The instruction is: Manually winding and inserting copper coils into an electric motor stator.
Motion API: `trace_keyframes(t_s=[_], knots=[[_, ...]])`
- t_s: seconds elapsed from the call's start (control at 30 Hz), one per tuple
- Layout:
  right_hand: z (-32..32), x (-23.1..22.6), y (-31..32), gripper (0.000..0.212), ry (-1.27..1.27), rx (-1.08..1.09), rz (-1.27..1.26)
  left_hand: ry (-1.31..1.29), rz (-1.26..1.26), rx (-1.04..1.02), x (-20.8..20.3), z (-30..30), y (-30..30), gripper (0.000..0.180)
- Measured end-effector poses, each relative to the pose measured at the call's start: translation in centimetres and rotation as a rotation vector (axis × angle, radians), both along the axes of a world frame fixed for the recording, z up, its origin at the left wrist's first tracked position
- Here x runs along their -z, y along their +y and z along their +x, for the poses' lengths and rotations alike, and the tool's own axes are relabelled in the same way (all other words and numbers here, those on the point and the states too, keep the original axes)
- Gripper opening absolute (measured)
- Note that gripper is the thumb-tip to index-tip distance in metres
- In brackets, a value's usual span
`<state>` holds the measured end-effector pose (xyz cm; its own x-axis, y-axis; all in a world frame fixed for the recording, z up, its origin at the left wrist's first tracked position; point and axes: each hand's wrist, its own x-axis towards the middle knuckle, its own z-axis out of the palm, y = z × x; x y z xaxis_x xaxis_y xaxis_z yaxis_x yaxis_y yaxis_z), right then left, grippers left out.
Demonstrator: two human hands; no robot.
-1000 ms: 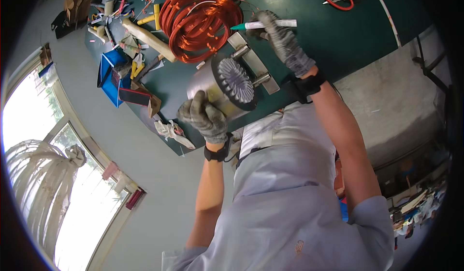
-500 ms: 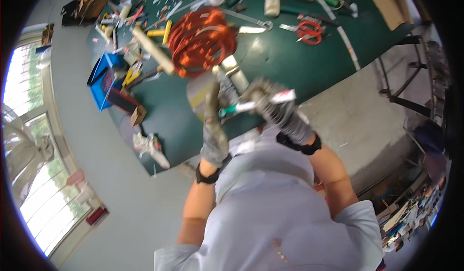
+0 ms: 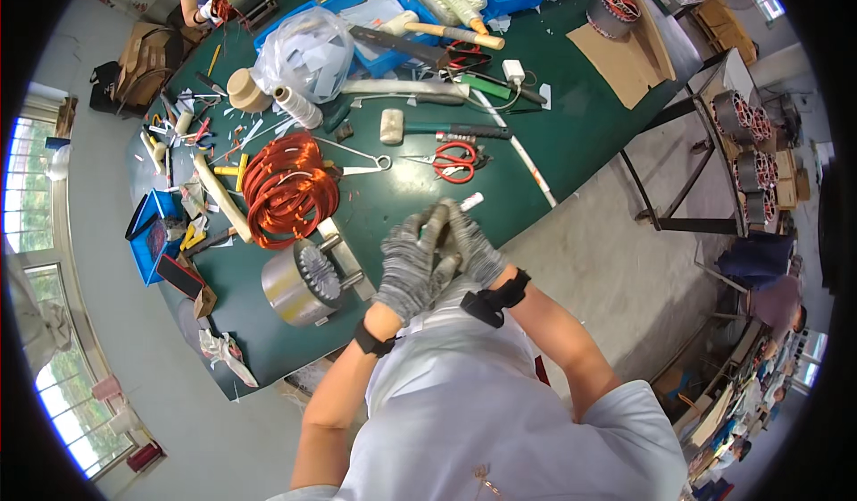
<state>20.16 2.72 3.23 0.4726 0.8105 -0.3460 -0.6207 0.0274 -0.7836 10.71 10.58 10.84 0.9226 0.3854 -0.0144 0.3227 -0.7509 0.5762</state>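
Note:
Both my hands wear grey knitted gloves and are pressed together just over the table's near edge. My left hand [image 3: 409, 264] has its fingers closed against the right. The fingers of my right hand [image 3: 475, 249] meet it at the tips; anything pinched between them is hidden. A white marker-like stick [image 3: 471, 201] shows beyond the right fingertips; I cannot tell whether it is held or lies on the table. Left of my hands a metal stator core [image 3: 287, 294] lies on its side, slotted bore facing me. A bundle of red-orange copper wire coils [image 3: 290, 188] lies behind it.
Red-handled scissors [image 3: 455, 163] and a mallet [image 3: 391, 127] lie ahead on the green table [image 3: 402, 184]. Blue trays [image 3: 379, 1] and a thread spool [image 3: 296, 106] stand farther back. A co-worker's gloved hand [image 3: 217, 8] is at the far left, beside another stator.
My hands have come together, away from the stator core, which now shows fully. The green-and-white stick that crossed between them is now mostly hidden. My view has tilted up to show more table.

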Motion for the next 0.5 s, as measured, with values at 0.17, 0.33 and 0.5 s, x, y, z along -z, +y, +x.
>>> trace_keyframes(t_s=[0.17, 0.33, 0.5], knots=[[10.5, 2.6, -4.6, 0.034, 0.042, 0.180, -0.356, -0.074, 0.037, -0.128, 3.3, 2.0, -1.4, 0.050], [20.8, 6.5, -5.0, 0.031, -1.394, 0.049, -0.720, -0.078, 0.027, -0.365, 8.2, -4.7, -1.8, 0.019], [25.3, 5.1, 0.4, 0.027, -1.618, -0.100, -0.542, 0.103, 0.147, -0.506, 12.2, -13.7, -5.0, 0.012]])
